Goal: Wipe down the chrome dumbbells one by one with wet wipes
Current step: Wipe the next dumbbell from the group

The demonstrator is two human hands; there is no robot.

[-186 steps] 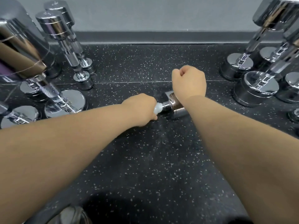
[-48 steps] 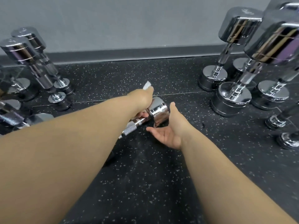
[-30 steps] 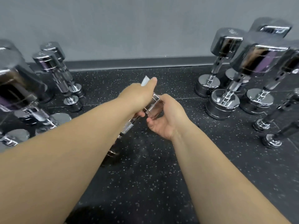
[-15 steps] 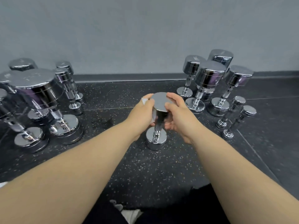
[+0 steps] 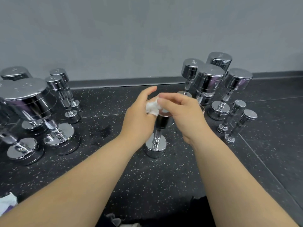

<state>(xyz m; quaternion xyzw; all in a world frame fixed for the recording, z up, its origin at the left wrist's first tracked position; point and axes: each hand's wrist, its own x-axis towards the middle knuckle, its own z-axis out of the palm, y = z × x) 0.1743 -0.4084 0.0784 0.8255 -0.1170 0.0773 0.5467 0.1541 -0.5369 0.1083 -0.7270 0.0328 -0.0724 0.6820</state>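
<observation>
A black speckled rubber floor (image 5: 147, 181) carries two clusters of upright chrome dumbbells, one at the left (image 5: 32, 102) and one at the right (image 5: 208, 79). Between them a small chrome dumbbell (image 5: 155, 145) stands on end with its long axis vertical. Its upper head is directly beneath both hands, about equally near each. The left hand (image 5: 139, 122) holds a crumpled white wet wipe (image 5: 151, 108) between thumb and fingers. The curled fingertips of the right hand (image 5: 183, 115) appear to pinch the wipe's other edge. The wipe hangs just above the top head, so the next stroke probably goes straight down.
</observation>
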